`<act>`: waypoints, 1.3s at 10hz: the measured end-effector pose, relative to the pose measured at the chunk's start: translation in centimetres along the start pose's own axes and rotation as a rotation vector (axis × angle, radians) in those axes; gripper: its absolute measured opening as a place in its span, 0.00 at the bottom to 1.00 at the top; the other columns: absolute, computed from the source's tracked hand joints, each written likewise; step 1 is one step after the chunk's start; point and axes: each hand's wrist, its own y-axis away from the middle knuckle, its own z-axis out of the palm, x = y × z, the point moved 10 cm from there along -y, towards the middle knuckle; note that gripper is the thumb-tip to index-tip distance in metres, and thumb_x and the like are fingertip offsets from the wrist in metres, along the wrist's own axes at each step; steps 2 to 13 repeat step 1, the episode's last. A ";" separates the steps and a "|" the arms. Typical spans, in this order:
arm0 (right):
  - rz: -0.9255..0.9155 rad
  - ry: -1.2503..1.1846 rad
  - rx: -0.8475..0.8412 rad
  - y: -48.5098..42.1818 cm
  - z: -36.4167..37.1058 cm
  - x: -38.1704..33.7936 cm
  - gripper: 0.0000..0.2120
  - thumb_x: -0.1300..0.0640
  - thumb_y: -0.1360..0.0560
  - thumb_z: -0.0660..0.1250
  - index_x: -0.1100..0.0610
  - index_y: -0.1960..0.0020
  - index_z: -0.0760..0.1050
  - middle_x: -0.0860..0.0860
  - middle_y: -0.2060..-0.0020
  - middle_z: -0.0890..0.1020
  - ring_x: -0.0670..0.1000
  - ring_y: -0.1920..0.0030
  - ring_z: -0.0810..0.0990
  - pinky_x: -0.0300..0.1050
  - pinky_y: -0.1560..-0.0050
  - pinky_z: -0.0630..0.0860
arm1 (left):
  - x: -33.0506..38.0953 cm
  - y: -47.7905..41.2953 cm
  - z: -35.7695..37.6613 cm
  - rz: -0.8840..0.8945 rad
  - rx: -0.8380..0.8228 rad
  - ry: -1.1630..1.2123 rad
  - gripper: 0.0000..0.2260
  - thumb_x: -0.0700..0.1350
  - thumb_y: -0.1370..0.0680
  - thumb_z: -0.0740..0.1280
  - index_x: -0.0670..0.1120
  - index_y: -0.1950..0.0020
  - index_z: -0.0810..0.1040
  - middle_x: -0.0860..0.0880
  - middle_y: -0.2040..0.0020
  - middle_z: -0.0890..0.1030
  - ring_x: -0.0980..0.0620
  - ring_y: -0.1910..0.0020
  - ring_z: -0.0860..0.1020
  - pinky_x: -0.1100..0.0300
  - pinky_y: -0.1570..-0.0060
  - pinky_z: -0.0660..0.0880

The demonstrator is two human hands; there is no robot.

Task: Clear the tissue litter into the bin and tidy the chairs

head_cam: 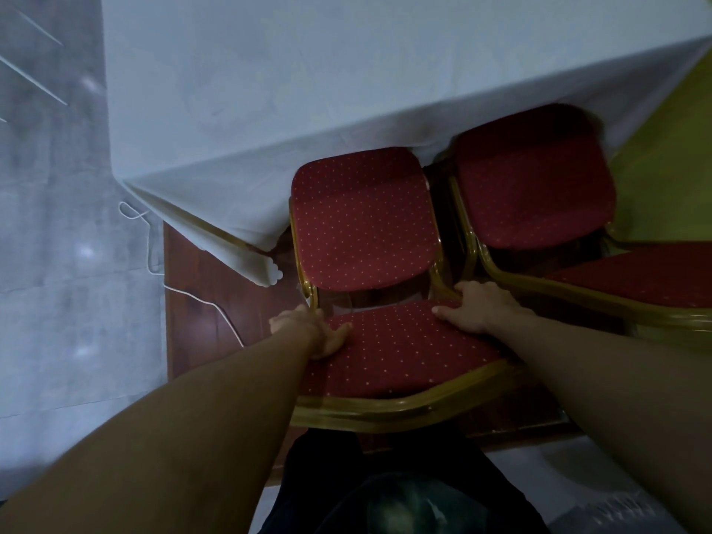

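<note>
White cloth covers the desk [269, 90], its hem hanging down just beyond both hands, with pale tiled floor [57, 225] off to the left and a dark wooden strip [192, 302] under the chairs. The person's left hand [321, 333] and right hand [477, 310] each close on one side of the backrest of the near chair [366, 225], thumbs lying on the padded red fabric. Its seat sits directly ahead of the hands, partly tucked under the cloth. A second chair [531, 179] stands just right of the right hand, pushed in further. The gold metal frame looks rigid and fairly weighty (the padding will give a little), so the frame edges seem the surest hold for sliding it. No tissue litter or bin shows in view. A white cable [154, 256] trails left of the left hand.
</note>
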 end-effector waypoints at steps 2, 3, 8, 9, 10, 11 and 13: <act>-0.035 -0.077 0.073 1.4 -1.5 -0.3 0.32 0.34 0.25 0.64 0.51 0.28 0.68 0.56 0.35 0.76 0.60 0.35 0.75 0.56 0.38 0.75 | 2.9 1.4 -3.9 0.141 0.223 -0.021 0.33 0.67 0.21 0.46 0.47 0.24 0.64 0.39 0.28 0.68 0.37 0.32 0.71 0.42 0.37 0.71; -0.035 -0.077 0.073 1.4 -1.5 -0.3 0.32 0.34 0.25 0.64 0.51 0.28 0.68 0.56 0.35 0.76 0.60 0.35 0.75 0.56 0.38 0.75 | 2.9 1.4 -3.9 0.141 0.223 -0.021 0.33 0.67 0.21 0.46 0.47 0.24 0.64 0.39 0.28 0.68 0.37 0.32 0.71 0.42 0.37 0.71; -0.035 -0.077 0.073 1.4 -1.5 -0.3 0.32 0.34 0.25 0.64 0.51 0.28 0.68 0.56 0.35 0.76 0.60 0.35 0.75 0.56 0.38 0.75 | 2.9 1.4 -3.9 0.141 0.223 -0.021 0.33 0.67 0.21 0.46 0.47 0.24 0.64 0.39 0.28 0.68 0.37 0.32 0.71 0.42 0.37 0.71; -0.035 -0.077 0.073 1.4 -1.5 -0.3 0.32 0.34 0.25 0.64 0.51 0.28 0.68 0.56 0.35 0.76 0.60 0.35 0.75 0.56 0.38 0.75 | 2.9 1.4 -3.9 0.141 0.223 -0.021 0.33 0.67 0.21 0.46 0.47 0.24 0.64 0.39 0.28 0.68 0.37 0.32 0.71 0.42 0.37 0.71; -0.035 -0.077 0.073 1.4 -1.5 -0.3 0.32 0.34 0.25 0.64 0.51 0.28 0.68 0.56 0.35 0.76 0.60 0.35 0.75 0.56 0.38 0.75 | 2.9 1.4 -3.9 0.141 0.223 -0.021 0.33 0.67 0.21 0.46 0.47 0.24 0.64 0.39 0.28 0.68 0.37 0.32 0.71 0.42 0.37 0.71; -0.035 -0.077 0.073 1.4 -1.5 -0.3 0.32 0.34 0.25 0.64 0.51 0.28 0.68 0.56 0.35 0.76 0.60 0.35 0.75 0.56 0.38 0.75 | 2.9 1.4 -3.9 0.141 0.223 -0.021 0.33 0.67 0.21 0.46 0.47 0.24 0.64 0.39 0.28 0.68 0.37 0.32 0.71 0.42 0.37 0.71; -0.035 -0.077 0.073 1.4 -1.5 -0.3 0.32 0.34 0.25 0.64 0.51 0.28 0.68 0.56 0.35 0.76 0.60 0.35 0.75 0.56 0.38 0.75 | 2.9 1.4 -3.9 0.141 0.223 -0.021 0.33 0.67 0.21 0.46 0.47 0.24 0.64 0.39 0.28 0.68 0.37 0.32 0.71 0.42 0.37 0.71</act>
